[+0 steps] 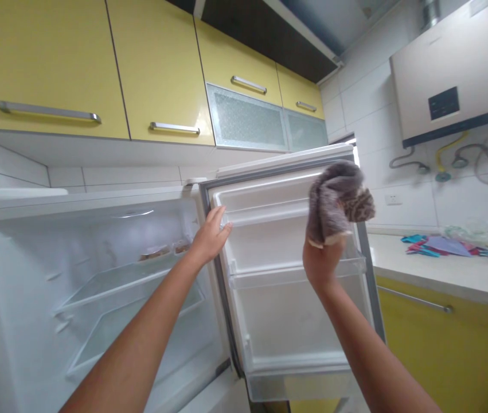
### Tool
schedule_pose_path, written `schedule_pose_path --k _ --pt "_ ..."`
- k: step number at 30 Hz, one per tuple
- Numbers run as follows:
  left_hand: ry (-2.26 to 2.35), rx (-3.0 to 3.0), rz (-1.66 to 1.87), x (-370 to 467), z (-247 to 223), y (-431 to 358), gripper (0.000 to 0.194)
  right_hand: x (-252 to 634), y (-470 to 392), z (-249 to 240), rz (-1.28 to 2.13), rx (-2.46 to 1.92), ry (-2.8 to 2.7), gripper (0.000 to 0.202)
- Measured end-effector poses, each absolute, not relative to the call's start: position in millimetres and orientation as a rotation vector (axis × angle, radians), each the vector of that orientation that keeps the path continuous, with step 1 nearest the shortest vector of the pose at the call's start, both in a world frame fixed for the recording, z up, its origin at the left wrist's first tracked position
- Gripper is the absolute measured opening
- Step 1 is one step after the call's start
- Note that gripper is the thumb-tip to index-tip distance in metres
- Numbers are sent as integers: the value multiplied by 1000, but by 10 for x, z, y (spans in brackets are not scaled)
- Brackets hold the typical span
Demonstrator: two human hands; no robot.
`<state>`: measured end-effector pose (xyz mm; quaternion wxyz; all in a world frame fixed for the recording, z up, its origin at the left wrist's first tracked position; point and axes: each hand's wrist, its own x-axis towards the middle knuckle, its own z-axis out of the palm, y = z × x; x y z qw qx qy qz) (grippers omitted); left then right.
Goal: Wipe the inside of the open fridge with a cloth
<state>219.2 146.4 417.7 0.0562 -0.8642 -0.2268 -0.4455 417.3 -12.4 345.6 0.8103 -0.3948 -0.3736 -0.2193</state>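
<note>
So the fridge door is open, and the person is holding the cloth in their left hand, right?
Not quite: the head view shows the cloth in the person's right hand. The fridge door is open, as you say.

Dim, soft ambient light; slight hand blur.

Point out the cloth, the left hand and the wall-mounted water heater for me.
Cloth (328, 198): head view, on its bunched grey part above the right hand (324, 261).
Left hand (210, 236): head view, on its back.
Water heater (439, 71): head view, on its front panel, above the display.
</note>
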Motion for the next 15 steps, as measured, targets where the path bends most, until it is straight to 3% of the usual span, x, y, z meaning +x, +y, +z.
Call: schedule_pose_path --k 3,6,10,15 --pt "-700 -2623 -1351 2196 4173 1467 62 4256 -11 3642 -915 -1130 -1014 58" --pt "-728 -2635 -1378 2207 4177 1435 64 4267 74 3916 -1063 -1443 -1204 54" --pt "-736 -2754 -1544 2210 4196 1379 69 4094 115 4245 -1071 -1709 -1415 34" --pt "-481 -3153 -1918 2161 4192 1346 59 3622 341 4581 -887 -1771 -1794 39"
